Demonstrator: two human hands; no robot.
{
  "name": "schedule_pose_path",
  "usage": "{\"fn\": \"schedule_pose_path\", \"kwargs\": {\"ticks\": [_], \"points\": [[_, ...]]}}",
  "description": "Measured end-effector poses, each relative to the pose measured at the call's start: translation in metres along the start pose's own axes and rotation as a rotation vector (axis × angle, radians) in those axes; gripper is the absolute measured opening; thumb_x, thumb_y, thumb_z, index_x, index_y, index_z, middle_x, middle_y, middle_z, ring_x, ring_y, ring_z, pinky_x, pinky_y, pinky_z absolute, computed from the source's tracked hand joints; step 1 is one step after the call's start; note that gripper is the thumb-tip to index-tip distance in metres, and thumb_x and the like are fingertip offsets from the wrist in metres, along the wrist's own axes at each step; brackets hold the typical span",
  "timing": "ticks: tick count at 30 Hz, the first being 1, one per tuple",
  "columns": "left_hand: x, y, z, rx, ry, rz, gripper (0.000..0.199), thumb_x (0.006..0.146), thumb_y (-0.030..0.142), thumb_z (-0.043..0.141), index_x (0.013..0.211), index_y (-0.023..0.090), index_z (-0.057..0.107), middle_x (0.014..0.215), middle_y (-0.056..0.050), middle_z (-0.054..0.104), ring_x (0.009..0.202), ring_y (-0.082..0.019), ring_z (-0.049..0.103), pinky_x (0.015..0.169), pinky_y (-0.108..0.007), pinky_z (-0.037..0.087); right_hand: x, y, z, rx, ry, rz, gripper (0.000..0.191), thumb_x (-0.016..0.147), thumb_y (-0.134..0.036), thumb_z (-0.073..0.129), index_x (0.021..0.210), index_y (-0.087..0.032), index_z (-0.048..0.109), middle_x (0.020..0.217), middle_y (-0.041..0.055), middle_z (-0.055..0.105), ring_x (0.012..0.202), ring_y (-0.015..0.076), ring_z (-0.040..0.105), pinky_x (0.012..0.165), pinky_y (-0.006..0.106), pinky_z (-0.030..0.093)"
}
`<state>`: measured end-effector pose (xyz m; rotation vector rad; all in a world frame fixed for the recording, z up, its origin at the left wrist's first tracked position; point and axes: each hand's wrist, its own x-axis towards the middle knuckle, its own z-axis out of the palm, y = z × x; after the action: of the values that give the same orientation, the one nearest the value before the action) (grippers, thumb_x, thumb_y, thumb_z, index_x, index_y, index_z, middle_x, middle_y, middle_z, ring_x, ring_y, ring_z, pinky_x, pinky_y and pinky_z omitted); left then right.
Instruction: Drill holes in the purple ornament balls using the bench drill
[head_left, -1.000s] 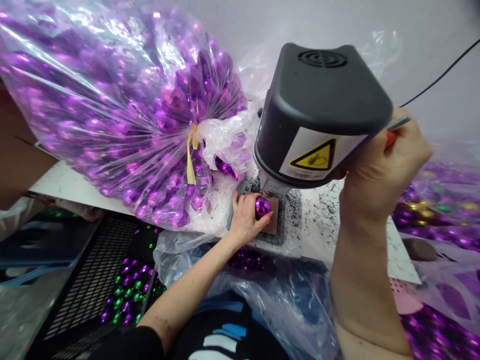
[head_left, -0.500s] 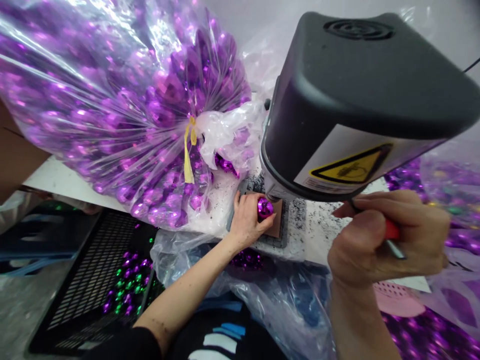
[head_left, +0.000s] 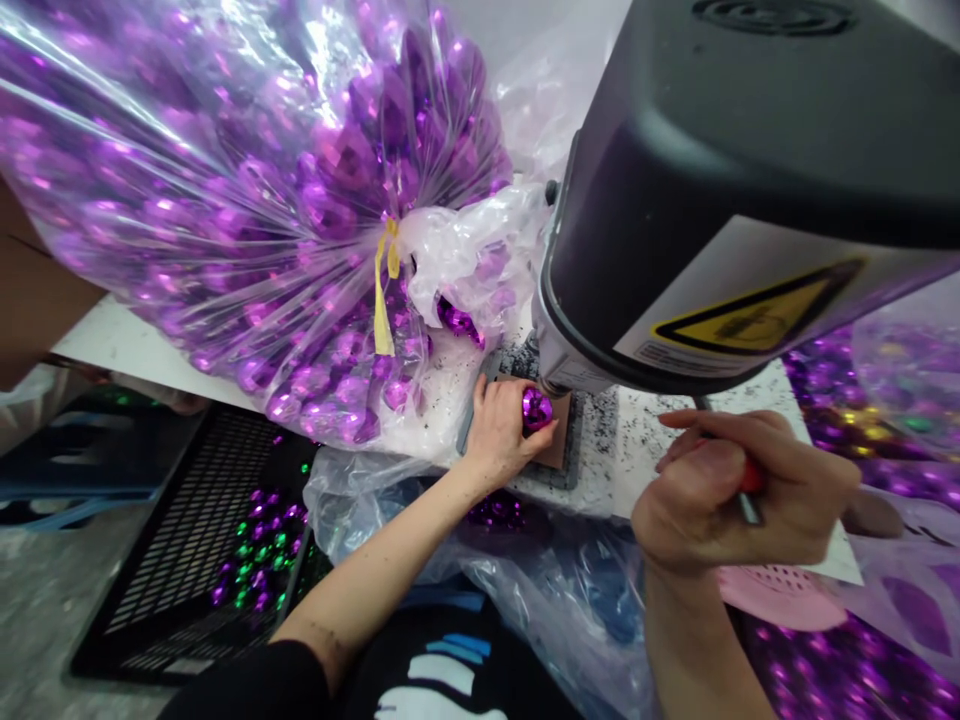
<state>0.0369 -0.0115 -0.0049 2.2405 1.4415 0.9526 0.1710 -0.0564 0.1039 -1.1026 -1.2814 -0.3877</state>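
A shiny purple ball [head_left: 537, 409] is held between the fingers and thumb of my left hand [head_left: 501, 428], over a brown pad on the grey machine base [head_left: 566, 462]. Right above the ball is the metal tip of the black machine head [head_left: 720, 190], which bears a yellow warning label. My right hand [head_left: 739, 490] is closed around a lever with a red part [head_left: 752, 473] and a metal end, to the right of the machine base and below the head.
A big clear bag of purple balls [head_left: 247, 220], tied with yellow ribbon, fills the upper left. Below it stands a black crate [head_left: 154, 560] with small purple and green pieces. More purple balls and a pink basket [head_left: 784, 595] are at the right. Another person's arm [head_left: 37, 290] shows at the left edge.
My right hand with the lever has moved a little to the left. The machine head appears larger and further right in view. My left hand still holds the ball.
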Motion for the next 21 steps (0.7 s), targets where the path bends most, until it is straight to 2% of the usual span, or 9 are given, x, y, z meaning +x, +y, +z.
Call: {"fn": "schedule_pose_path", "kwargs": {"ticks": [2, 5, 9, 13, 16, 21], "points": [[0.000, 0.000, 0.001, 0.007, 0.005, 0.007, 0.039, 0.083, 0.033, 0.077, 0.112, 0.022, 0.054, 0.106, -0.005, 0.065, 0.106, -0.026, 0.059, 0.117, -0.051, 0.034, -0.001, -0.002, 0.001, -0.032, 0.010, 0.032, 0.018, 0.089, -0.014, 0.054, 0.086, -0.016, 0.071, 0.055, -0.0015, 0.045, 0.055, 0.0069, 0.049, 0.052, 0.022, 0.032], [0.000, 0.000, 0.002, 0.013, 0.008, 0.010, 0.039, 0.082, 0.033, 0.077, 0.112, 0.022, 0.054, 0.105, -0.005, 0.065, 0.106, -0.026, 0.059, 0.117, -0.051, 0.034, -0.006, -0.002, 0.002, -0.033, 0.029, 0.057, 0.019, 0.089, -0.016, 0.054, 0.083, -0.016, 0.072, 0.055, -0.0003, 0.047, 0.056, 0.0077, 0.050, 0.053, 0.023, 0.032], [0.000, 0.000, 0.002, 0.006, 0.017, 0.015, 0.039, 0.083, 0.034, 0.076, 0.112, 0.022, 0.053, 0.106, -0.005, 0.064, 0.107, -0.026, 0.059, 0.114, -0.050, 0.038, -0.013, 0.005, 0.006, -0.010, 0.068, 0.048, 0.017, 0.089, -0.020, 0.054, 0.084, -0.018, 0.070, 0.057, -0.0004, 0.050, 0.055, 0.0086, 0.050, 0.054, 0.024, 0.040], [0.000, 0.000, 0.001, 0.000, 0.012, 0.005, 0.040, 0.083, 0.033, 0.076, 0.114, 0.022, 0.053, 0.108, -0.006, 0.063, 0.108, -0.027, 0.058, 0.110, -0.049, 0.042, -0.015, 0.011, 0.011, 0.040, 0.119, -0.010, 0.011, 0.088, -0.023, 0.054, 0.086, -0.021, 0.064, 0.056, -0.0019, 0.041, 0.050, 0.0084, 0.044, 0.055, 0.028, 0.050], [0.001, 0.000, -0.001, -0.007, 0.001, -0.003, 0.042, 0.082, 0.034, 0.077, 0.115, 0.022, 0.053, 0.111, -0.007, 0.063, 0.109, -0.027, 0.058, 0.108, -0.048, 0.043, -0.018, 0.016, 0.013, 0.038, 0.096, -0.047, 0.011, 0.089, -0.023, 0.052, 0.089, -0.021, 0.062, 0.056, -0.0028, 0.037, 0.053, 0.0084, 0.045, 0.060, 0.029, 0.054], [0.001, 0.000, -0.001, -0.013, 0.013, -0.009, 0.042, 0.082, 0.035, 0.077, 0.115, 0.021, 0.054, 0.110, -0.007, 0.063, 0.109, -0.027, 0.059, 0.109, -0.048, 0.043, -0.040, 0.036, 0.011, -0.006, 0.004, -0.088, 0.011, 0.088, -0.021, 0.053, 0.093, -0.019, 0.063, 0.061, -0.0030, 0.051, 0.059, 0.0074, 0.051, 0.064, 0.026, 0.052]]}}
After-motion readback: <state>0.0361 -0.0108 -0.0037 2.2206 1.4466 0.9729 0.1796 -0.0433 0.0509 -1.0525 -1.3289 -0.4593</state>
